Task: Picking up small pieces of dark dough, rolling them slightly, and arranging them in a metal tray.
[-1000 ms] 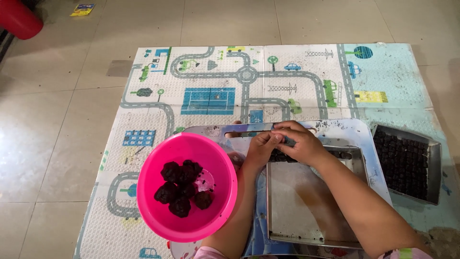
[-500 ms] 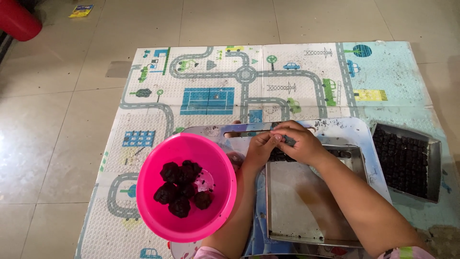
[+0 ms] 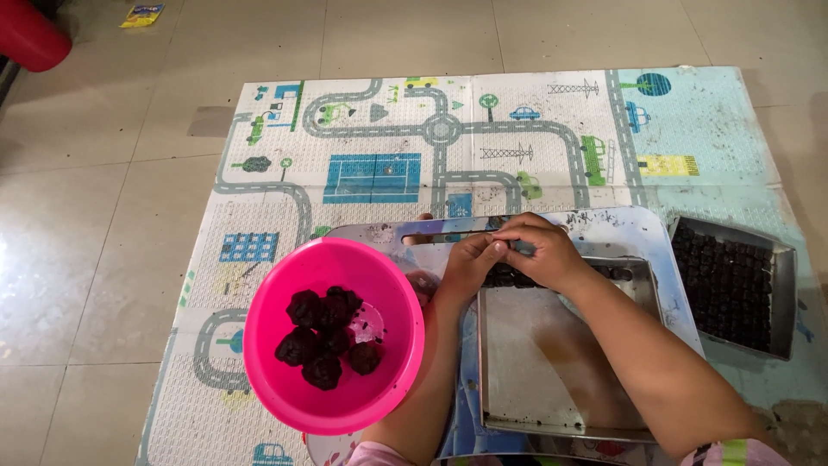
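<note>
Head camera view: both hands are seen from above, brought together at the far edge of a shallow metal tray (image 3: 552, 362). The left hand (image 3: 470, 263) is curled, with its fingers bent toward the right hand, and the right hand (image 3: 542, 252) is also curled, with its fingers closed over a small dark lump (image 3: 509, 276) at the top edge of the tray. The fingertips of the two hands are touching or nearly touching; whether the left hand grips the lump too cannot be told, because the fingers hide it. A short row of dark pieces (image 3: 614, 273) is laid along the same far edge of the tray, just to the right of the hands, while the rest of the tray floor is mostly bare and stained.

The tray is placed on a larger shiny metal sheet (image 3: 379, 233), which lies on a play mat (image 3: 371, 138) printed with roads, cars and buildings. A bright pink bowl (image 3: 267, 345) is standing to the left of the left forearm, and a heap of dark round lumps (image 3: 329, 336) is held in it. To the right, well apart from the hands, a second metal tray (image 3: 780, 302) is filled with close rows of small dark pieces. The mat is spread on a tiled floor (image 3: 86, 216), and a red object (image 3: 30, 34) is seen in the far left corner.
</note>
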